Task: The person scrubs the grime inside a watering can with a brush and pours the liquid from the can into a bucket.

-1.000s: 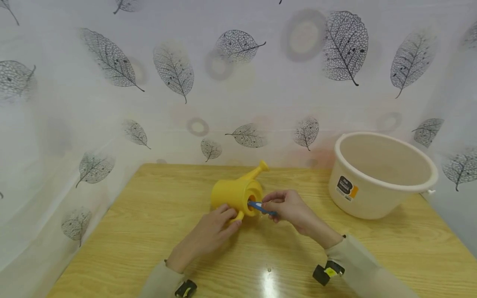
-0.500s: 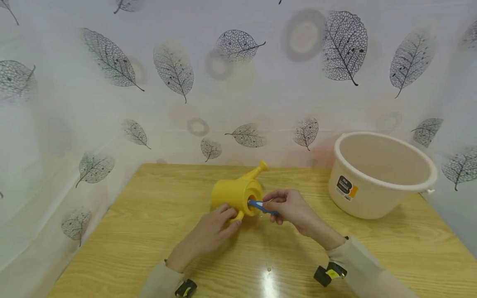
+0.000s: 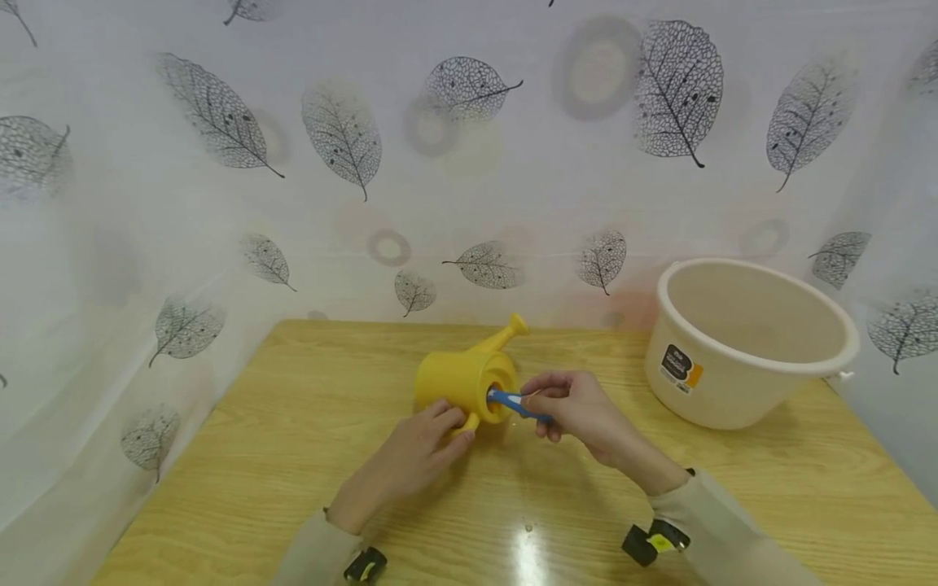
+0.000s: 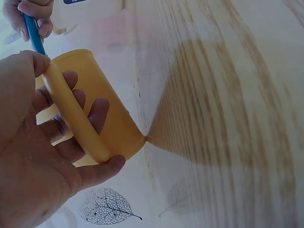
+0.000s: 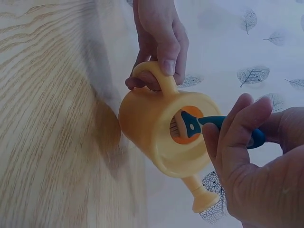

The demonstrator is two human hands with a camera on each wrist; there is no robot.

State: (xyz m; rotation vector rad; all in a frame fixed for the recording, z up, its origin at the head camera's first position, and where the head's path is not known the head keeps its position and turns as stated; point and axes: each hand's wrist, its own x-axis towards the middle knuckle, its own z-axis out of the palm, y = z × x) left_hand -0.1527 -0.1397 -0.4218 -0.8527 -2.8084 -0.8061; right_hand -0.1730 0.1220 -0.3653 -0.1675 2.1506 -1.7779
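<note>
A yellow watering can [image 3: 449, 381] lies tilted on its side on the table, its round opening facing right and its spout pointing to the back right. My left hand [image 3: 414, 456] grips the can's handle [image 4: 76, 114], with several fingers passed through the loop. Between the thumb and fingers of my right hand [image 3: 575, 407] is a blue-handled brush [image 3: 506, 399]. The brush's bristles [image 5: 176, 127] sit at the can's opening, partly inside it, in the right wrist view. The can's inside is mostly hidden.
At the right of the wooden table [image 3: 308, 407] stands a large cream bucket [image 3: 721, 387] with a black and orange label. Behind the table hangs a white curtain [image 3: 352, 236] printed with leaves. A small drop-like spot [image 3: 528, 528] lies near the front.
My right hand has shifted slightly to the right, drawing the brush a little out of the can. The left hand and the watering can look unmoved.
</note>
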